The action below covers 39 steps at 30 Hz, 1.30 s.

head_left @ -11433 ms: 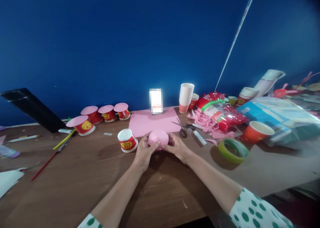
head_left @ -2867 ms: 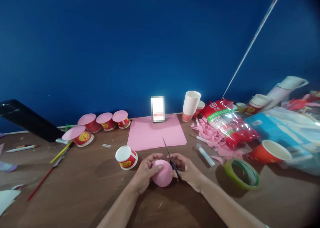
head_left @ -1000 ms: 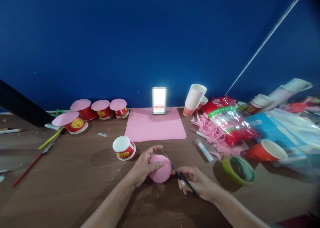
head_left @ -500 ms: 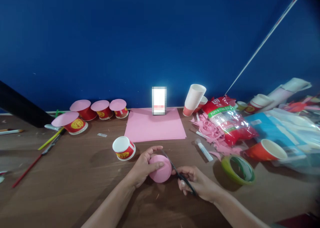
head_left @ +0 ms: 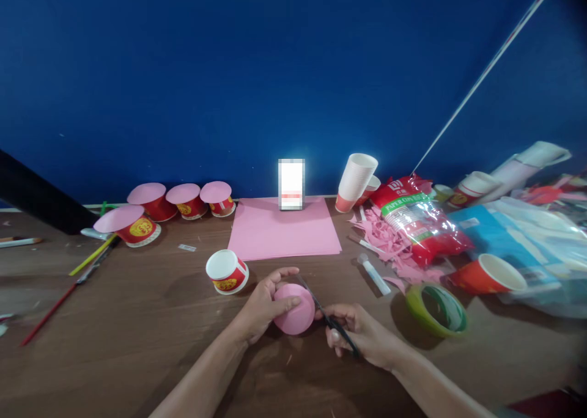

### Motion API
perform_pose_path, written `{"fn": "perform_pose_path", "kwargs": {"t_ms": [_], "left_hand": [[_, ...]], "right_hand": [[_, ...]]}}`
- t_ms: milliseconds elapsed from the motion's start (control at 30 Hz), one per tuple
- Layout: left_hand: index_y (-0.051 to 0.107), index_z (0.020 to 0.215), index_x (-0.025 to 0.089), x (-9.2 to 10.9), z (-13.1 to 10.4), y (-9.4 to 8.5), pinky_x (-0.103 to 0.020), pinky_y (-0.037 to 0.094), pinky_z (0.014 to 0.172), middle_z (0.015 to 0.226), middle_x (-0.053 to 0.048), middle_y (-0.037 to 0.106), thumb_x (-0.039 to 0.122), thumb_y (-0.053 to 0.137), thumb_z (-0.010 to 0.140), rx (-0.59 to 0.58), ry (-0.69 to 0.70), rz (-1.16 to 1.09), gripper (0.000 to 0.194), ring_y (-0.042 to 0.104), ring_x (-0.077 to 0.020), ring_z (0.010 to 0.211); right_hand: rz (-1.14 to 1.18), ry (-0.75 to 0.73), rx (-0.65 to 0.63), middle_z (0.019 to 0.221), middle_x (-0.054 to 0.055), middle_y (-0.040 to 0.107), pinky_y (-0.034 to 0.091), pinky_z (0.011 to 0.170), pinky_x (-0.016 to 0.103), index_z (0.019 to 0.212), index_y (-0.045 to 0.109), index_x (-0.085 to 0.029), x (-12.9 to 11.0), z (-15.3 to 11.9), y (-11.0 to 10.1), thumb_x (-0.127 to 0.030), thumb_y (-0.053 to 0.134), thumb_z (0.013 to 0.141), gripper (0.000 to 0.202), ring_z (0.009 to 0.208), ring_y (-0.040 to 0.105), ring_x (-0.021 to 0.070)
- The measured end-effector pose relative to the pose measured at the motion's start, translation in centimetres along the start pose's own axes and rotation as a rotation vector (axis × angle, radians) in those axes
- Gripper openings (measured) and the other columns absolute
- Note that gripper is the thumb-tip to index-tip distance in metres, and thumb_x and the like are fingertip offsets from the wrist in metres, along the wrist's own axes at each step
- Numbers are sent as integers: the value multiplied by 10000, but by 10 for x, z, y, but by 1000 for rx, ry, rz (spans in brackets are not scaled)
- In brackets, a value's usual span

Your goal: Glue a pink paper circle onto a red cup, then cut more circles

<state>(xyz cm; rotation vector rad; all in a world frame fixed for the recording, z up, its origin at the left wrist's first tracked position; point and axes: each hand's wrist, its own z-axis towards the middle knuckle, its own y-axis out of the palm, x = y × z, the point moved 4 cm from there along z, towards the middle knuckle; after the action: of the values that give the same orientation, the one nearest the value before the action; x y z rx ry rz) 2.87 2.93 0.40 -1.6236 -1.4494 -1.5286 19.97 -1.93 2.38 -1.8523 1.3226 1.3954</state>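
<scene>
A round pink paper disc (head_left: 297, 315) is pinched in my left hand (head_left: 266, 302), thumb on top and the index finger stretched out past its far edge. My right hand (head_left: 360, 335) is closed around the black handles of a pair of scissors (head_left: 337, 327). The blades lie along the disc's right edge, pointing away toward my left index fingertip. Whether the blades touch the paper I cannot tell. Left of my hands stands a short red and white paper cup (head_left: 228, 274) with its white inside showing.
Behind are pink sheets (head_left: 284, 231) with a lit, blurred-out screen (head_left: 291, 183) at their far edge. Several cups topped with pink discs (head_left: 183, 193) line the wall at left. To the right lie green tape (head_left: 415, 311), pink scraps (head_left: 389, 241), a red paper-cup bag (head_left: 422, 225) and stacked cups (head_left: 355, 179).
</scene>
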Motion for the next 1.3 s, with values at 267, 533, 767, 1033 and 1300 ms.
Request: {"fn": "perform_pose_path", "kwargs": {"t_ms": [267, 533, 767, 1033, 1300], "left_hand": [[459, 1175, 172, 0, 1, 0, -239, 419, 650, 854, -48, 606, 260, 699, 640, -16, 4, 26, 593, 554, -139, 729], [452, 1182, 183, -1, 0, 0, -234, 417, 644, 837, -38, 606, 270, 701, 640, -26, 1, 29, 602, 553, -134, 719], [436, 1186, 179, 0, 0, 0, -232, 418, 640, 842, -34, 591, 242, 698, 643, -29, 0, 39, 607, 547, -124, 704], [403, 1203, 180, 0, -1, 1, -224, 416, 627, 800, -18, 579, 227, 695, 653, -41, -9, 11, 624, 532, -106, 672], [407, 1197, 179, 0, -1, 0, -218, 411, 620, 805, -14, 573, 233, 695, 655, -29, -10, 0, 616, 527, -106, 678]], "right_hand": [[-3, 20, 5, 558, -23, 533, 382, 446, 185, 975, 619, -127, 3, 0, -1, -319, 679, 660, 373, 467, 455, 67], [-7, 39, 6, 557, -34, 518, 391, 448, 186, 1007, 614, -129, 10, 1, -4, -283, 664, 671, 374, 456, 433, 58], [-36, 62, 10, 559, -37, 521, 385, 436, 180, 1016, 614, -129, 11, 0, -6, -248, 651, 666, 372, 436, 430, 51], [-54, 63, 1, 564, -43, 520, 345, 408, 162, 1017, 610, -133, 17, 1, -8, -247, 631, 685, 352, 415, 432, 40], [-42, 33, 9, 563, -37, 511, 394, 449, 191, 1024, 599, -130, 13, 0, -8, -332, 646, 698, 387, 449, 445, 57]]}}
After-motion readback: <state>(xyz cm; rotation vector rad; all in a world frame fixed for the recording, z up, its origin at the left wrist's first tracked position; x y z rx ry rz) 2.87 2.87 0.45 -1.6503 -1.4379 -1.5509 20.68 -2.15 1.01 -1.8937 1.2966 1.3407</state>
